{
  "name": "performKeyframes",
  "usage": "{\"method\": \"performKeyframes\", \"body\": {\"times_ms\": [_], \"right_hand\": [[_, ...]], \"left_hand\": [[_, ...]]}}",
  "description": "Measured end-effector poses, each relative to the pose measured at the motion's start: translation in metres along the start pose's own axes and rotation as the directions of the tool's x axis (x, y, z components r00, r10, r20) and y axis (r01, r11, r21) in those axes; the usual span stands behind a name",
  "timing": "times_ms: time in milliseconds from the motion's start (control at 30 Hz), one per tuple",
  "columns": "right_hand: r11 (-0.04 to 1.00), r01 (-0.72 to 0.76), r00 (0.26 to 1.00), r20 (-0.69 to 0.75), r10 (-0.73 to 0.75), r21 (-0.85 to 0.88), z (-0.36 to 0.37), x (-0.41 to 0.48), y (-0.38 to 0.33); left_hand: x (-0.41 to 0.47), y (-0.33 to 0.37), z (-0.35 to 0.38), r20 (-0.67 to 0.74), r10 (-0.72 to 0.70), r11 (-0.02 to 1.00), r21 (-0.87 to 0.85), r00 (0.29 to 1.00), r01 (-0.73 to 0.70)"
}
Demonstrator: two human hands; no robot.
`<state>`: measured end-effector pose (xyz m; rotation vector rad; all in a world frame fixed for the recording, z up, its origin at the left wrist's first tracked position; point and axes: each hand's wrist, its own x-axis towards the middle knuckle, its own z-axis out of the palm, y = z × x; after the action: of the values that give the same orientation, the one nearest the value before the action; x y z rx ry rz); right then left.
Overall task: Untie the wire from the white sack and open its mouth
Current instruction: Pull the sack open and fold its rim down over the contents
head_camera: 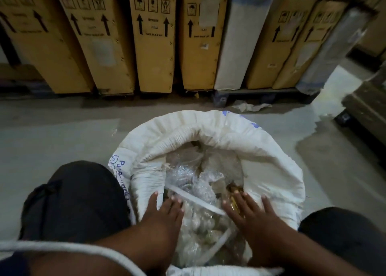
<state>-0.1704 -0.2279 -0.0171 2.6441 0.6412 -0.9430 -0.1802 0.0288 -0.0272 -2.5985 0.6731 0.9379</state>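
While the left hand (165,211) and right hand (248,211) lie flat and released inside the white sack (219,129), its rolled rim just beyond them could slump shut if let go; the sack stands upright on the floor (62,142), mouth facing up.

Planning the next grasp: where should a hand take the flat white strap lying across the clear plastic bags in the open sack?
Probably the flat white strap at its bare middle stretch, between the left hand and right hand. Come from above and pinch across its width: it lies flat and diagonal on the clear plastic bags with both ends covered.
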Motion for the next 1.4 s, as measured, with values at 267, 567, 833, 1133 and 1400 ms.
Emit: {"method": "performKeyframes", "body": {"times_ms": [267,567,833,1133,1400], "right_hand": [[0.967,0.043,0.995,-0.098,-0.019,0.251,-0.035,0.003,0.008],[0.845,0.144,0.739,-0.624,0.255,0.515,-0.087,0.076,0.065],[0.116,0.424,0.786,-0.428,0.446,0.898,-0.080,0.149,0.120],[-0.215,0.174,0.937,-0.094,0.336,0.961,-0.086,0.170,0.122],[0.771,0.153,0.663,-0.643,0.384,0.618,-0.109,0.135,0.116]], "left_hand": [[0.011,-0.026,-0.053,-0.161,0.172,0.974,-0.119,0.972,-0.192],[0.094,-0.090,-0.083,-0.654,-0.295,0.782,-0.584,0.697,-0.217],[0.129,-0.121,-0.077,-0.520,-0.535,0.532,-0.820,0.666,-0.213],[0.162,-0.129,-0.067,-0.295,-0.515,0.418,-0.906,0.805,-0.065],[0.145,-0.140,-0.080,-0.617,-0.517,0.754,-0.657,0.593,-0.026]]}}
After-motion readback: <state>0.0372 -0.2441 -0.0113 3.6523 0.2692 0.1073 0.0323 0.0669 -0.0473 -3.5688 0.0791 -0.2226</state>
